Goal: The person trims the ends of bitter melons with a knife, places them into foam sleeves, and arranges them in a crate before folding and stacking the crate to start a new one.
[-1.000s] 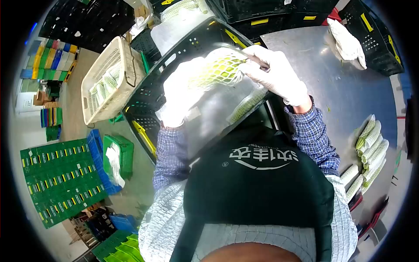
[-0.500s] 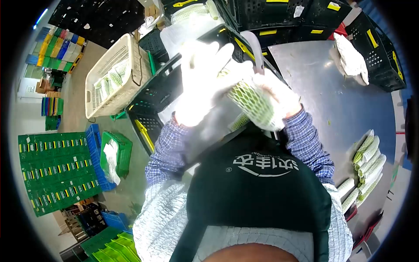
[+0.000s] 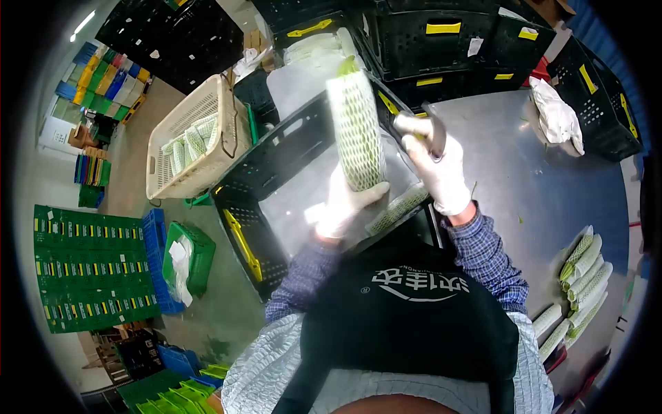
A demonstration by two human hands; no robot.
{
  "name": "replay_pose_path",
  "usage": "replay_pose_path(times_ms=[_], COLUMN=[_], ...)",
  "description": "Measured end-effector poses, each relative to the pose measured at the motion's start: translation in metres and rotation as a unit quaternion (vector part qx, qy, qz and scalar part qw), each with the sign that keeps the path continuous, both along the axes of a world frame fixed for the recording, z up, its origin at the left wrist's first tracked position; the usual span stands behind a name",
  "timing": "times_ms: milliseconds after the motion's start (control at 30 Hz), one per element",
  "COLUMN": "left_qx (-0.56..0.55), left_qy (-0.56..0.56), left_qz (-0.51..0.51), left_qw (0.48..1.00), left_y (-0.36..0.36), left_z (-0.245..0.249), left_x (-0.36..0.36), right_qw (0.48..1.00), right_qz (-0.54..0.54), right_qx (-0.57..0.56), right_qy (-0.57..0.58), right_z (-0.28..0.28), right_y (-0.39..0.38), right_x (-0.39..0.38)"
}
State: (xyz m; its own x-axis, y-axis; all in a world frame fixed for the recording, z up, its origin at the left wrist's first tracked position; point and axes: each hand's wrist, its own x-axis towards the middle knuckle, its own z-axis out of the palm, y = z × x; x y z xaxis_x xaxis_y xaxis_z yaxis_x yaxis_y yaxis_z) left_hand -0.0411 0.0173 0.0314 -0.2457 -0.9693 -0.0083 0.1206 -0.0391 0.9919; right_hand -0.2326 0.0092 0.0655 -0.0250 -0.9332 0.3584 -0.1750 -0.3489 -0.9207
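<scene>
netted vegetable (image 3: 360,131), blurred tool (image 3: 437,132) in hands (image 3: 343,205) (image 3: 445,174)

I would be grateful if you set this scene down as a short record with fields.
left hand: gloved, holding a netted vegetable upright
right hand: gloved, holding a curved tool, blurred
below the hands: black crate, lined, with another netted vegetable inside
metal table: pile of netted vegetables, crumpled white item
beyond the crate, left: cream basket holding several netted vegetables
unclear: the tool's exact kind
</scene>
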Motion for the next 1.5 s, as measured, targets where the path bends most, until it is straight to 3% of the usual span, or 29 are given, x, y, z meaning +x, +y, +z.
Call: replay_pose_path(times_ms=[33,100,167,367,400,467,500,567,633,733,933,1067,1100,1133,1200,1233,1367,1500], left_qx=[-0.018,-0.054,-0.018,0.035,0.024,0.032,0.052,0.111,0.131,0.028,-0.053,-0.047,-0.148,-0.244,-0.296,-0.442,-0.414,-0.374], left_qy=[-0.02,-0.06,-0.044,0.002,-0.011,-0.017,0.056,0.226,0.264,0.083,0.041,0.221,0.053,-0.117,-0.208,-0.311,-0.388,-0.299], left_qz=[-0.006,-0.022,-0.04,-0.054,-0.054,-0.045,-0.068,-0.114,-0.075,-0.068,-0.049,0.023,0.067,0.108,0.208,0.194,0.15,0.152], left_qw=[1.0,0.996,0.998,0.998,0.998,0.998,0.995,0.961,0.953,0.994,0.997,0.974,0.985,0.957,0.909,0.819,0.81,0.865], left_y=[0.001,0.004,0.007,0.013,0.013,0.015,0.012,0.008,0.002,0.005,0.003,0.005,0.002,-0.001,-0.009,-0.007,-0.019,-0.014], left_z=[-0.002,-0.006,-0.002,-0.004,-0.002,0.01,0.006,-0.012,-0.069,-0.064,-0.042,-0.042,-0.037,-0.028,-0.037,-0.022,-0.041,-0.038], left_x=[0.001,0.001,-0.004,-0.006,-0.005,-0.011,-0.012,-0.006,0.006,0.012,-0.004,-0.014,-0.014,-0.016,-0.012,-0.008,0.016,0.011], right_qw=[0.997,0.995,0.992,0.971,0.951,0.94,0.939,0.881,0.892,0.897,0.905,0.929,0.934,0.95,0.977,0.982,0.993,0.987], right_qz=[-0.019,0.024,0.087,-0.06,-0.084,-0.025,0.048,0.073,0.108,0.132,0.124,0.044,0.015,0.028,0.062,0.1,0.063,0.039], right_qx=[-0.069,-0.08,-0.08,-0.18,-0.245,-0.268,-0.239,-0.287,-0.258,-0.212,-0.215,-0.235,-0.238,-0.219,-0.18,-0.153,-0.095,-0.128], right_qy=[-0.013,-0.054,-0.053,0.142,0.169,0.211,0.244,0.37,0.354,0.366,0.346,0.283,0.265,0.221,0.101,0.041,0.034,0.092], right_z=[0.007,0.029,0.033,0.019,0.025,0.023,0.03,0.024,0.014,0.002,0.003,0.007,0.007,0.011,-0.007,-0.017,-0.023,-0.025], right_y=[-0.007,-0.016,-0.026,-0.013,-0.008,0.001,0.012,0.026,0.039,0.049,0.053,0.054,0.053,0.052,0.048,0.044,0.054,0.053], right_x=[-0.004,-0.005,-0.008,-0.005,-0.001,0.0,-0.002,0.008,0.017,0.014,0.008,0.01,0.009,0.005,0.002,0.001,0.012,0.013])
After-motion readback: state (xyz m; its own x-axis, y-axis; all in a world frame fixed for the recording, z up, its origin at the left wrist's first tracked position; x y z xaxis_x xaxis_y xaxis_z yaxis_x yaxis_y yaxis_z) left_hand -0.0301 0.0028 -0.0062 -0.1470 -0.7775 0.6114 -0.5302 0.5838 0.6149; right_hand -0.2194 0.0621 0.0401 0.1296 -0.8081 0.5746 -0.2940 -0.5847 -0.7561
